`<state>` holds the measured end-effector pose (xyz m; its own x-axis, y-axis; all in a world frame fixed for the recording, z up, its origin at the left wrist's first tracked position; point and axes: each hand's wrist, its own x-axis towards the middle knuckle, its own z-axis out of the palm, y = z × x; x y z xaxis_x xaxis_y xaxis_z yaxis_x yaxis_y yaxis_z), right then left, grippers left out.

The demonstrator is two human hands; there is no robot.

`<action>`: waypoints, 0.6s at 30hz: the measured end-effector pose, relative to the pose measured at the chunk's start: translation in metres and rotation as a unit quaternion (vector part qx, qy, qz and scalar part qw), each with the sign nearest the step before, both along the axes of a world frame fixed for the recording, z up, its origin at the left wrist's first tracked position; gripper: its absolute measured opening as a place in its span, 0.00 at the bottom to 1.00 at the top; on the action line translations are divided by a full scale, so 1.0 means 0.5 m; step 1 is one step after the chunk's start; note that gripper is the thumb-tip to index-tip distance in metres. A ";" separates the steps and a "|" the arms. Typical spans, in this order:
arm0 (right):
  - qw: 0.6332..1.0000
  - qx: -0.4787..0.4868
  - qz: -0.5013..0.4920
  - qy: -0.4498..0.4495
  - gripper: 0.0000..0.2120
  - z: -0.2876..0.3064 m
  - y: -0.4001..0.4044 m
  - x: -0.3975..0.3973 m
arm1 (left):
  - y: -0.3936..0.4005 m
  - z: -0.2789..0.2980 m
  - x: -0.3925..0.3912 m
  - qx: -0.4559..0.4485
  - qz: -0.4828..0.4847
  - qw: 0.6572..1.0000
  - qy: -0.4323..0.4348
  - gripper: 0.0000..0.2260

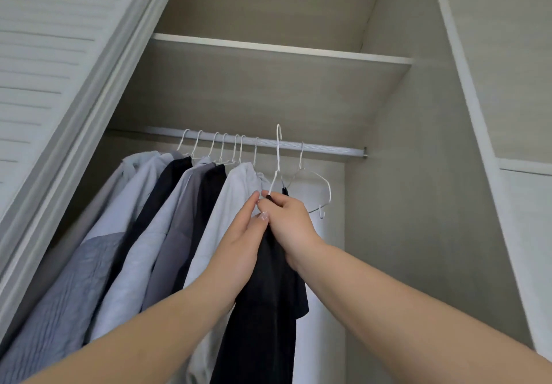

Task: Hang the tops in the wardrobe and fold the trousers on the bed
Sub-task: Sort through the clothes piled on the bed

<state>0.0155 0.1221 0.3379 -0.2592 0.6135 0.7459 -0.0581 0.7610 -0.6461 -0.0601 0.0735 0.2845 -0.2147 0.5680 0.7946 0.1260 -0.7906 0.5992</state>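
While my right hand [286,219] pinches the black top [268,309] on its white hanger [277,159] and my left hand [239,234] lies flat-fingered alongside, the 1 raised hook could miss the rail [328,148].

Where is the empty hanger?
The empty hanger hangs on the rail at the right end of the row, just behind the right hand.

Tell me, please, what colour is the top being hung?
Black top, on a white hanger; head view.
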 end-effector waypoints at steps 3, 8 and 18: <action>1.000 0.012 -0.006 0.016 0.17 0.041 0.059 -0.038 | 0.061 0.042 -0.029 0.001 0.002 1.000 -0.005 0.17; 1.000 0.021 -0.019 0.001 0.08 0.121 0.137 -0.067 | 0.144 0.115 -0.052 0.011 -0.019 1.000 0.000 0.19; 0.997 0.037 -0.055 0.035 0.13 0.248 0.252 -0.100 | 0.253 0.234 -0.075 0.087 0.043 0.992 0.077 0.21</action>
<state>-0.0345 0.2480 0.4619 -0.1395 0.5784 0.8037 -0.0140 0.8104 -0.5857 -0.0978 0.2002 0.4014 -0.1254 0.4040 0.9061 0.2761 -0.8631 0.4230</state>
